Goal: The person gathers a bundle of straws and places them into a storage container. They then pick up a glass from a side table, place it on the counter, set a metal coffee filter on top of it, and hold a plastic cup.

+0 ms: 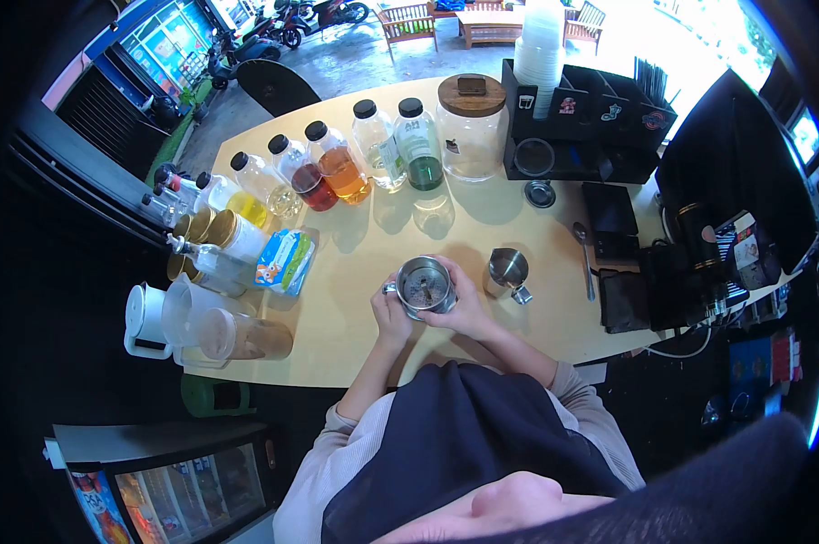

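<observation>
Head view: left hand [390, 315], right hand [470, 304] clasp fingers round walls of stiff, likely slick metal cup [425, 286] beside jug [507, 269].

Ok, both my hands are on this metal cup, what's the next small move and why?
Probably steady the metal cup on the table and let go with your right hand. Right now it and your left hand both wrap the cup, so neither is free for the small metal jug just to its right.
</observation>
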`<state>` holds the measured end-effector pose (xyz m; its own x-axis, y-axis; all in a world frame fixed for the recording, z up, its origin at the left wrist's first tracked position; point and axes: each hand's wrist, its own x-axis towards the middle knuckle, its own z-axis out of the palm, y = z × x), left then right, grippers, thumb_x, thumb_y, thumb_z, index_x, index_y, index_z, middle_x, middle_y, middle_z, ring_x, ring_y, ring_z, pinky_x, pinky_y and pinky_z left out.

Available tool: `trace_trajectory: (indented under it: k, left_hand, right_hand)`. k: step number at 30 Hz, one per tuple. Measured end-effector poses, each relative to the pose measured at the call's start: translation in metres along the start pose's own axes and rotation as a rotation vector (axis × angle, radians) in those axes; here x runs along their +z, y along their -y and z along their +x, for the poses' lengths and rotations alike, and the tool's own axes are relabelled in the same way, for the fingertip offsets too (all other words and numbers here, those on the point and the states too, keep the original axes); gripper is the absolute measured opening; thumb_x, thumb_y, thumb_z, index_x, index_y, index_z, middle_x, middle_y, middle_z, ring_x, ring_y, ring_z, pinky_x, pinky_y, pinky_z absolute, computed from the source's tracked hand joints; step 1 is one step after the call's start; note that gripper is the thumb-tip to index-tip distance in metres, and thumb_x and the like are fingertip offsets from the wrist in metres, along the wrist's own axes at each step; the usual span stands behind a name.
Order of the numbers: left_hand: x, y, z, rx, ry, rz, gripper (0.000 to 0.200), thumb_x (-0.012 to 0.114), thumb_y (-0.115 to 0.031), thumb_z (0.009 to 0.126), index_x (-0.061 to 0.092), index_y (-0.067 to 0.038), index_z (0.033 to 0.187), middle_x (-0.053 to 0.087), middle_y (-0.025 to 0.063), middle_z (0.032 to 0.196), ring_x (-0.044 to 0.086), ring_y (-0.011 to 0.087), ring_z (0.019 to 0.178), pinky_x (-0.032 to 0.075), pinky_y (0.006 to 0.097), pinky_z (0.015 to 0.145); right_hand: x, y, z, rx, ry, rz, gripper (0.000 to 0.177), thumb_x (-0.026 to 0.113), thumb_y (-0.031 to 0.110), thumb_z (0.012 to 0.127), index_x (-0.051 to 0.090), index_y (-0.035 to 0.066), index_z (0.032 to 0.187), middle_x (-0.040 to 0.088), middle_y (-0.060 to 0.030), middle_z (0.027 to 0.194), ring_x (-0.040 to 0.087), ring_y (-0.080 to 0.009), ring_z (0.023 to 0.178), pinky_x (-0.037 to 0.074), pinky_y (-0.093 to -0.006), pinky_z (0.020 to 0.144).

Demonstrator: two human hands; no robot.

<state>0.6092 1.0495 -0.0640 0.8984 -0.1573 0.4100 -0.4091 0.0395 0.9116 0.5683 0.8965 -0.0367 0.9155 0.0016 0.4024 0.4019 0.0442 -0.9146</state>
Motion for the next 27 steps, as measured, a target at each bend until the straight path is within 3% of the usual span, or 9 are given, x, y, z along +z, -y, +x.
trace_trajectory:
  k: [5,8,27]
  left_hand:
    - [-0.001,0.002,-0.004,-0.036,-0.03,-0.001,0.041,0.03,-0.02,0.098,0.062,0.006,0.099,0.066,0.0095,0.089,0.063,0.0156,0.085,0.05,0.03,0.076]
    - [-0.006,0.005,-0.014,-0.053,-0.047,-0.051,0.045,0.032,-0.026,0.098,0.061,0.008,0.102,0.065,0.0133,0.092,0.062,0.0194,0.088,0.048,0.0318,0.078]
    - [-0.013,-0.002,-0.021,-0.095,-0.024,0.009,0.049,0.03,-0.03,0.1,0.061,0.008,0.102,0.066,0.0126,0.091,0.063,0.0188,0.088,0.049,0.0315,0.078]
  right_hand:
    - [0.003,0.004,-0.005,0.046,0.004,0.022,0.086,0.082,0.014,0.061,0.037,0.001,0.133,0.045,-0.0144,0.133,0.046,-0.0243,0.124,0.036,-0.0364,0.106]
    - [0.009,0.002,-0.012,-0.006,-0.004,-0.009,0.086,0.081,0.013,0.061,0.036,0.001,0.133,0.044,-0.0144,0.133,0.046,-0.0244,0.125,0.036,-0.0364,0.106]
    - [0.015,0.001,-0.018,-0.041,-0.008,0.029,0.086,0.082,0.015,0.062,0.035,0.002,0.133,0.043,-0.0157,0.135,0.045,-0.0261,0.126,0.035,-0.0382,0.107]
